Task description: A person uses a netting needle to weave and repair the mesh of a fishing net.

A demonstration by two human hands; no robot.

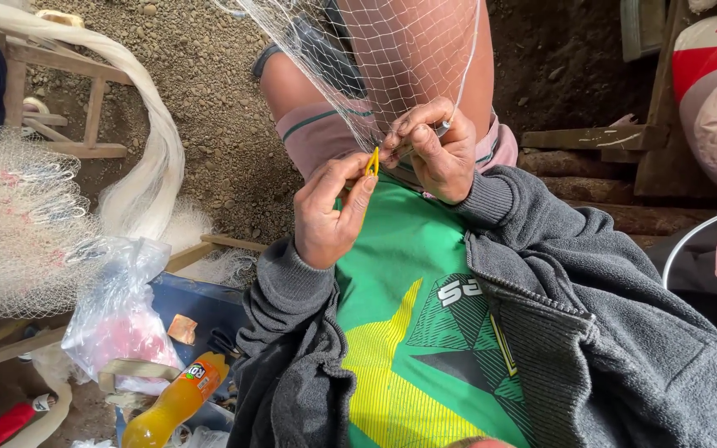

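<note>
My left hand is raised in front of my green shirt and pinches a small yellow netting needle between thumb and fingers. Just right of it, my right hand is closed on the lower edge of a fine white fishing net, with a thin grey object showing between its fingers. The needle tip touches the net where the right hand pinches it. The net hangs from above over my bare knees and pink shorts. Both arms are in grey jacket sleeves.
A bundled net and a white rope-like roll lie at left by a wooden stool. Below are a plastic bag, an orange drink bottle and a blue box. Sacks and wooden planks stand at right on dirt ground.
</note>
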